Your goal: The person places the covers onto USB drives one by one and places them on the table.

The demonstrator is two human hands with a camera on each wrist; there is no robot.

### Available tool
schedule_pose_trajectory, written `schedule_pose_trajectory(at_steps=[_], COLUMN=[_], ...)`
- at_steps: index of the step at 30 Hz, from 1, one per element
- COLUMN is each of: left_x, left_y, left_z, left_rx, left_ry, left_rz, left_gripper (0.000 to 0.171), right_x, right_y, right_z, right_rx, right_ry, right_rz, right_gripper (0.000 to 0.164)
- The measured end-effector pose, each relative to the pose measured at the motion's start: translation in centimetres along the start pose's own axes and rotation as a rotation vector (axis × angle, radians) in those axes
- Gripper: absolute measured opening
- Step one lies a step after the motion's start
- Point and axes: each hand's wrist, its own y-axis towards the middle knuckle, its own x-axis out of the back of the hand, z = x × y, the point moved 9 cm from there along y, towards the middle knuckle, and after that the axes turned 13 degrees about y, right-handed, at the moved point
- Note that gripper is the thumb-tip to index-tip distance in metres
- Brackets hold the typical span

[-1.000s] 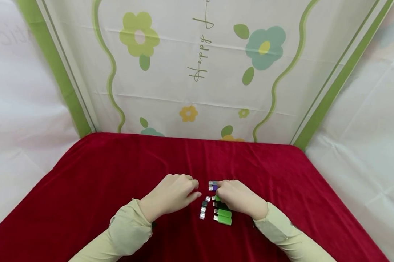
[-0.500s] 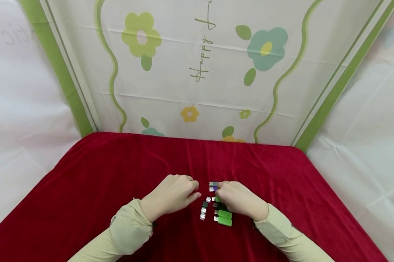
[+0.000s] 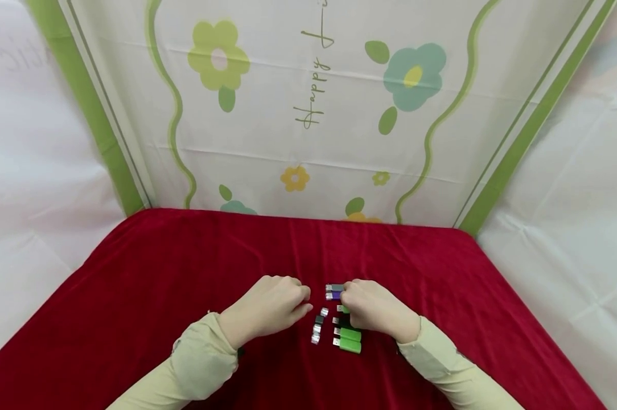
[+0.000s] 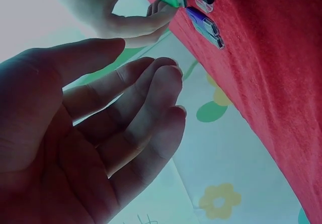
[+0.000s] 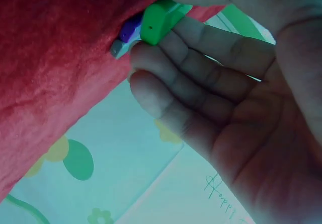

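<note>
My right hand (image 3: pixel 377 306) pinches a green USB stick (image 5: pixel 160 22) between thumb and fingers; its bare metal plug points towards my left hand (image 3: pixel 268 304). My left hand holds nothing: its fingers are loosely bent and the thumb (image 4: pixel 95 55) stands apart from them. The two hands are apart, with a narrow strip of cloth between them.

Just beyond the held stick, on the left side of my right hand's fingers, a grey stick (image 3: pixel 335 287) and a purple stick (image 3: pixel 334 296) lie side by side, both with clear covers over their plugs. On the near side of the held stick is a black stick (image 3: pixel 337 322), partly hidden by my right hand. Nearer to me than that, two more green sticks (image 3: pixel 348 340) lie next to each other, plugs bare and turned to the left.

Between my hands, towards my body, a slanting row of small caps (image 3: pixel 316 329) is noted: one black, the others clear.

A pale sleeve (image 3: pixel 206 356) covers each forearm. Under everything is a red cloth (image 3: pixel 185 273). Well beyond both hands stands a white wall sheet (image 3: pixel 267 131), printed with flowers and the word "Happy".
</note>
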Motion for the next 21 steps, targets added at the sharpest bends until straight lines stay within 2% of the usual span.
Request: schedule_pose_trajectory(at_steps=[14, 21], left_x=[-0.6, -1.4], left_y=[-0.3, -0.3], left_z=[0.1, 0.4], left_rx=[0.009, -0.001], left_ry=[0.016, -0.01], left_rz=[0.009, 0.046], left_gripper=[0.018, 0.016], right_x=[1.3, 2.4], right_y=[0.4, 0.5], right_z=[0.6, 0.5], right_rx=[0.029, 0.023], right_ry=[-0.01, 0.015], right_rz=[-0.073, -0.104], right_gripper=[0.021, 0.019])
